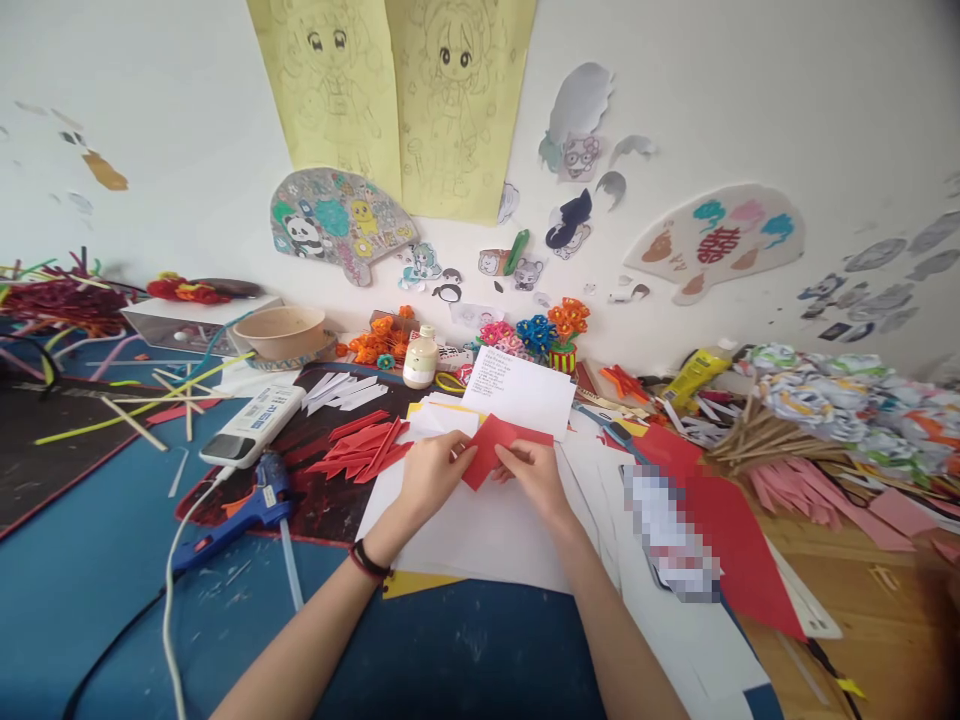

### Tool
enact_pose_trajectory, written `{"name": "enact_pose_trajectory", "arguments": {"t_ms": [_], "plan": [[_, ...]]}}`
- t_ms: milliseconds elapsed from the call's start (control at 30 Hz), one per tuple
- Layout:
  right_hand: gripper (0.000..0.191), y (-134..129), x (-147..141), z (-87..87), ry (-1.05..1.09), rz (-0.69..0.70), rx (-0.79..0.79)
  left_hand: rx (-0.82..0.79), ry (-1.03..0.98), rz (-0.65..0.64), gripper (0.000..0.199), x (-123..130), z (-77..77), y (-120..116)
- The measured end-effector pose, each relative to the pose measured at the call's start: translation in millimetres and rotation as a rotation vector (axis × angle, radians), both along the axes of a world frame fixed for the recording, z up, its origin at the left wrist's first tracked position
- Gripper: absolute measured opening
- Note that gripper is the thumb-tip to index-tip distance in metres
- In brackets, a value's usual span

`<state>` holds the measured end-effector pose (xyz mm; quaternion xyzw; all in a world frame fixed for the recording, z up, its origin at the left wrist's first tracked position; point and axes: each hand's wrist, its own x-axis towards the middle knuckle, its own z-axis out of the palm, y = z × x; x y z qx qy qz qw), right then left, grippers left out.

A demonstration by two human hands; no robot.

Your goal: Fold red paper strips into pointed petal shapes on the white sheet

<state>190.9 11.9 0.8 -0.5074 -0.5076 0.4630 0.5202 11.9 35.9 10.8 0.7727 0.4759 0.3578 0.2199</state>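
Between my two hands is a piece of red paper (491, 452), raised over white sheets (465, 535) on the table. My left hand (437, 468) pinches its left edge between thumb and fingers. On the other side, my right hand (531, 472) grips the paper near its lower middle, with the thumb in front and some fingers hidden behind. Just left of my left hand lies a pile of folded red paper strips (364, 447). A white card with handwriting (517, 393) rests behind the red paper.
A blue glue gun (251, 515) and a white power bank (253, 425) with a cable lie left. A glue bottle (420, 360) stands behind. At right are a blurred-out object (671, 535), a large red sheet (739, 540) and pink strips (799, 490).
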Motion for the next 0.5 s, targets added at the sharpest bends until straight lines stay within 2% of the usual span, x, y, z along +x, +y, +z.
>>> {"name": "enact_pose_trajectory", "arguments": {"t_ms": [133, 267, 500], "plan": [[0.04, 0, -9, -8.8, -0.003, -0.003, -0.026, 0.053, 0.027, 0.065, 0.026, -2, -6.4, -5], [0.039, -1, -5, -6.8, -0.014, 0.028, -0.046, -0.004, -0.004, 0.069, 0.025, -5, -6.5, -3], [0.04, 0, 4, 0.3, -0.013, 0.126, -0.109, -0.152, -0.094, -0.127, 0.023, -8, -1.7, 4]]}}
